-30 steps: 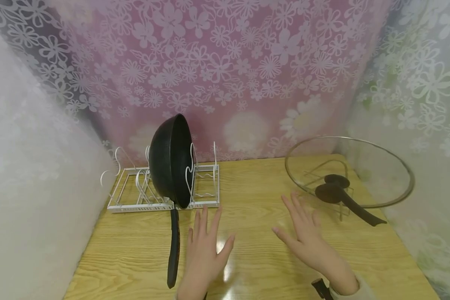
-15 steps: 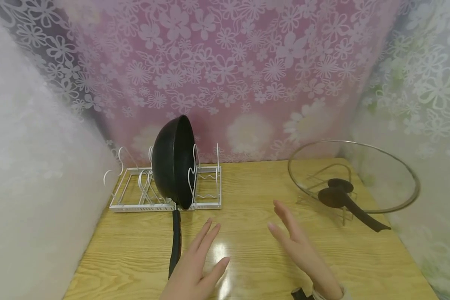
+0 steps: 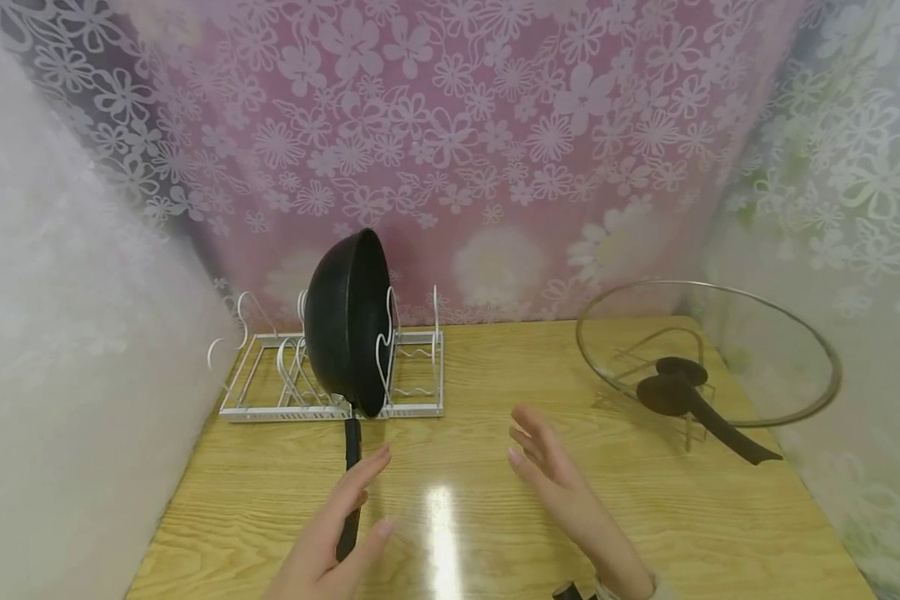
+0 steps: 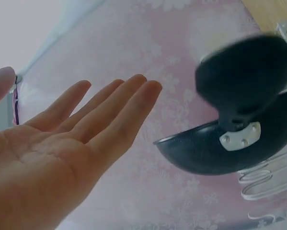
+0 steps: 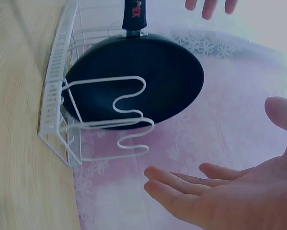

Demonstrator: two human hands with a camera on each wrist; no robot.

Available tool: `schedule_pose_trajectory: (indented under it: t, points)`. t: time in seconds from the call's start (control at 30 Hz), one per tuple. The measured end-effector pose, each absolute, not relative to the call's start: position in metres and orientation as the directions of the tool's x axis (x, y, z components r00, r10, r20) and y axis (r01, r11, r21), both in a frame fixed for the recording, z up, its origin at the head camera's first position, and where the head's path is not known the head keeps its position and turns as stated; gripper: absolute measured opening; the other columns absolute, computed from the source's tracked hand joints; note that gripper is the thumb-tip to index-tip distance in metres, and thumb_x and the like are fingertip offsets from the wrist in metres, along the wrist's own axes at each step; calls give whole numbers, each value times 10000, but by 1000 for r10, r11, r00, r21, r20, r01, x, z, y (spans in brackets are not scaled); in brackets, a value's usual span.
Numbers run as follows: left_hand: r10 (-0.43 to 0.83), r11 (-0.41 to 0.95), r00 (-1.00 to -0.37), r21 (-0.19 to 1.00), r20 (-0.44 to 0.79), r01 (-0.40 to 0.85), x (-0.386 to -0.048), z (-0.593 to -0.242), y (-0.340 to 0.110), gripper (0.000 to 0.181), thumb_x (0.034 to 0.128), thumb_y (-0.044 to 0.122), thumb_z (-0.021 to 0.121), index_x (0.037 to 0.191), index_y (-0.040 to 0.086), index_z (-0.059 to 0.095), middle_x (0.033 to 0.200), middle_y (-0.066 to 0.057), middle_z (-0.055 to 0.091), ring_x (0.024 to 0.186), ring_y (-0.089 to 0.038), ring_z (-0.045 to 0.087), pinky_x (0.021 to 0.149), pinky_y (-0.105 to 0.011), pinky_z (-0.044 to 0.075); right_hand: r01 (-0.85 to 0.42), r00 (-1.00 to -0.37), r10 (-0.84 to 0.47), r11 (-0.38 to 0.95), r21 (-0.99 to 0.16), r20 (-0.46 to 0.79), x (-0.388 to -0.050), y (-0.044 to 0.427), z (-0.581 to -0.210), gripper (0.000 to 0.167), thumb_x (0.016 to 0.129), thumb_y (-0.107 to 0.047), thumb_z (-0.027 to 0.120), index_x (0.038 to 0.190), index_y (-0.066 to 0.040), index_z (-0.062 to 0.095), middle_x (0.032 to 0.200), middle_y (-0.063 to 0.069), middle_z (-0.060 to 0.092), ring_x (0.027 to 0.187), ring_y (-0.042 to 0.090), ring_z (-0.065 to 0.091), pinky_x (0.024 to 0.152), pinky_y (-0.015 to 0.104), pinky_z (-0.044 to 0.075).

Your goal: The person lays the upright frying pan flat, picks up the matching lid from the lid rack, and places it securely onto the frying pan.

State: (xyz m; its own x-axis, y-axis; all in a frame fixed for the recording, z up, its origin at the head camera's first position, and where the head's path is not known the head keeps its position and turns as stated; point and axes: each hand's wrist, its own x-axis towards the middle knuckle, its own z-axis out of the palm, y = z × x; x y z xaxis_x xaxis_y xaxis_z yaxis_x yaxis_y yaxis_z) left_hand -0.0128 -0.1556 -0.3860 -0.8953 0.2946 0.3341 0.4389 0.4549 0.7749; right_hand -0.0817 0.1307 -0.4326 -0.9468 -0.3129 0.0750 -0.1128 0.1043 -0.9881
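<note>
A black wok [image 3: 337,325] stands on edge in a white wire pan rack [image 3: 412,411], its black handle [image 3: 352,440] pointing toward me. My left hand [image 3: 322,542] hovers over the handle's lower part with fingers extended; in the left wrist view this hand [image 4: 62,158] is spread beside the handle and apart from it. My right hand [image 3: 562,483], fingers slightly bent, holds nothing above the table, right of the wok. The right wrist view shows that hand [image 5: 224,191] palm up below the rack's wire dividers [image 5: 133,122].
At the right, a large glass lid leans with its dark grip [image 3: 727,433] facing me, a small wire stand [image 3: 690,333] showing through it. Wood-grain tabletop [image 3: 495,375] lies between rack and lid. A flowered pink curtain [image 3: 495,125] hangs behind; pale sheets flank both sides.
My left hand has shifted left and nearer me, from right of the wok handle to over it. My right hand has moved left, its fingers less spread. Wok and lid stay put.
</note>
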Motion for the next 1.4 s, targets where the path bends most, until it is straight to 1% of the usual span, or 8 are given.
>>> schedule_pose_trajectory:
  t: [0.13,0.43,0.6,0.67,0.87,0.93,1.2,1.4]
  points:
    - [223,476,-908,773,354,419,-11,-381,-162,610,965,63,627,1499,256,407,1536,33,406,1396,-112,387,1011,-253,456,-89,-951,-300,51,-995,70,-80,123,-434,570,1047,-170,482,1532,-20,222,1567,215,264,1394,456,333,1108,514,344]
    - [74,551,-943,775,324,310,-16,-382,-182,519,982,82,613,1447,264,473,1490,18,456,1343,-24,409,998,-96,377,34,-947,-321,-24,-999,-24,-73,100,-435,516,1051,-244,480,1509,-92,298,1520,147,386,1356,352,443,1127,620,255]
    - [18,620,-950,742,311,254,-24,-386,-198,459,1001,131,596,1444,177,487,1478,-49,471,1337,-152,436,972,-71,347,53,-930,-367,-78,-996,-21,-72,89,-434,529,1049,-228,483,1507,-59,280,1509,183,393,1339,340,466,1128,483,337]
    - [3,651,-955,725,297,227,-28,-388,-203,447,1010,171,587,1445,151,486,1480,-74,466,1344,-216,429,972,-112,351,65,-925,-379,-110,-992,-19,-71,85,-435,523,1050,-223,479,1503,-52,282,1498,199,401,1333,350,471,1120,458,359]
    - [-19,667,-967,724,255,178,-42,-393,-214,443,1022,230,571,1429,79,485,1456,-147,475,1310,-353,457,985,-515,426,107,-911,-412,-194,-975,-18,-71,69,-441,516,1045,-203,477,1487,-9,295,1479,245,410,1313,377,490,1106,482,377]
    - [-27,652,-973,742,230,157,-46,-395,-216,437,1027,249,561,1418,66,492,1443,-163,483,1286,-380,475,977,-580,435,121,-906,-424,-210,-970,-21,-72,64,-444,521,1042,-208,481,1483,3,300,1474,251,414,1308,376,496,1099,473,388]
    - [-103,541,-994,840,30,-31,-58,-399,-222,495,1051,376,472,1426,52,465,1469,-180,460,1286,-399,503,1006,-578,444,169,-884,-466,-238,-956,-41,-70,48,-451,543,1051,-245,471,1475,38,287,1449,268,440,1286,395,511,1085,451,411]
    - [-179,514,-982,846,-59,-144,-65,-400,-224,501,1046,432,449,1413,93,488,1397,-173,541,1230,-368,558,925,-537,486,249,-871,-484,-288,-925,-83,-64,32,-455,573,1047,-246,460,1469,85,258,1443,279,436,1283,409,507,1076,434,423]
